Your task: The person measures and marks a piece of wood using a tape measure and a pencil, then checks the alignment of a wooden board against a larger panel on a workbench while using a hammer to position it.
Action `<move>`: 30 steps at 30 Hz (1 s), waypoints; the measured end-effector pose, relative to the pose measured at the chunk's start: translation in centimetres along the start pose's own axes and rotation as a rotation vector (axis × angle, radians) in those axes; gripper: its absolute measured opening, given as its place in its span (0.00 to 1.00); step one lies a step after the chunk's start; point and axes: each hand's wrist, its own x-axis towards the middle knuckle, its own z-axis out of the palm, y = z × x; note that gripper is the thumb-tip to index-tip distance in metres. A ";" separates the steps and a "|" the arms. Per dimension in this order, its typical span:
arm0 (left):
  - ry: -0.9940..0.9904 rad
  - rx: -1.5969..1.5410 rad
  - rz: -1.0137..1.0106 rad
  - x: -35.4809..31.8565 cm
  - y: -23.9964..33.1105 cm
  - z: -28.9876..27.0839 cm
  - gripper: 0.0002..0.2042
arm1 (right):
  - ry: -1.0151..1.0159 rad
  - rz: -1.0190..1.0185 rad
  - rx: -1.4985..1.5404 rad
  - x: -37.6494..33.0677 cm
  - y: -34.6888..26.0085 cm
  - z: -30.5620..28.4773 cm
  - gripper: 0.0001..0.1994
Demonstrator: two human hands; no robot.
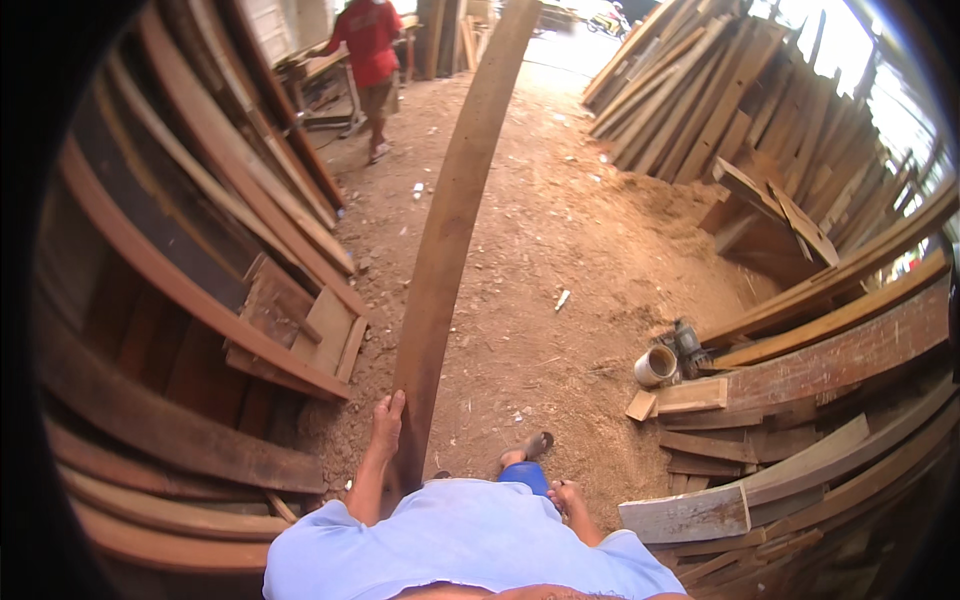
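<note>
The left hand (386,420) has its grip clamped on the edge of a long plank (450,230) that rises ahead from the dirt floor (560,250); the right hand (566,495) hangs empty, fingers loosely curled; carrying seems underway, and steadying the plank likely needs both hands

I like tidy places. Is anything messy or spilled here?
Yes. Sawdust and wood chips litter the dirt floor, and a small tin can lies tipped on its side by the boards on the right. The left hand grips a long plank.
</note>
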 end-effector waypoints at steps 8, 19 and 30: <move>-0.009 0.215 -0.068 7.3 2.6 11.9 0.16 | 0.017 0.017 -0.097 6.4 -10.7 -9.1 0.13; -0.043 0.339 0.011 20.7 4.5 30.7 0.17 | 0.139 -0.403 0.080 23.4 -36.9 -26.8 0.13; -0.291 0.265 -0.023 40.7 0.3 48.0 0.18 | 0.164 -0.078 0.082 28.6 -41.0 -34.0 0.17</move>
